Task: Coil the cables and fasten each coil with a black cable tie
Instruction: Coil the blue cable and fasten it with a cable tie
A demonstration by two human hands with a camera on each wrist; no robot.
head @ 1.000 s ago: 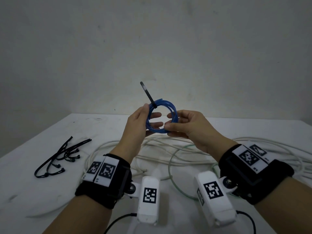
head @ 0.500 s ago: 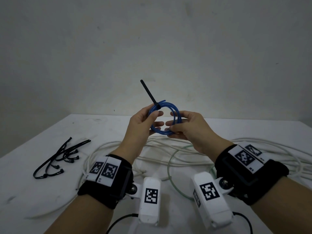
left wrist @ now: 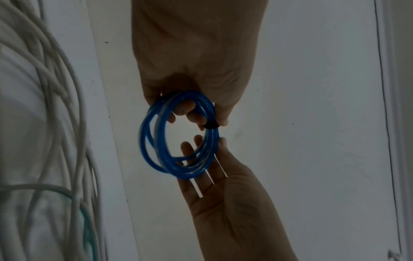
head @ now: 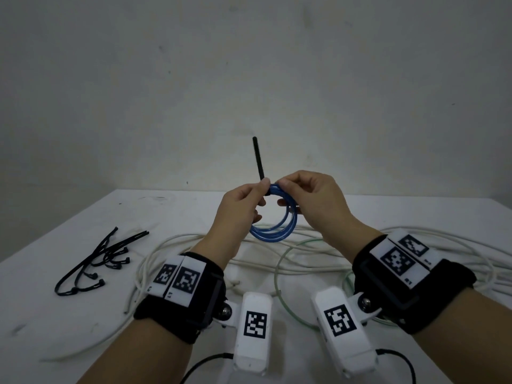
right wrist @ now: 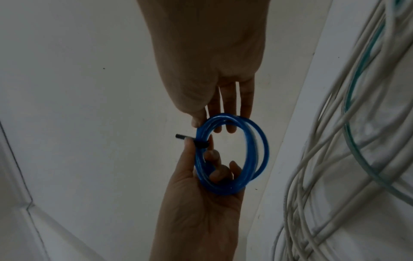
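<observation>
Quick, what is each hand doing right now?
Left hand: pinches the tied blue cable coil beside its black cable tie.
Right hand: pinches the coil's top.

Blue cable coil [left wrist: 178, 139] between two hands, black cable tie [left wrist: 211, 125] around it.

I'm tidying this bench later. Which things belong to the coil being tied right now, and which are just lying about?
In hand:
- blue cable coil, held by the left hand and right hand
- black cable tie around it, tail sticking up

Lying about:
- spare black ties
- loose white cables
- green cable
</observation>
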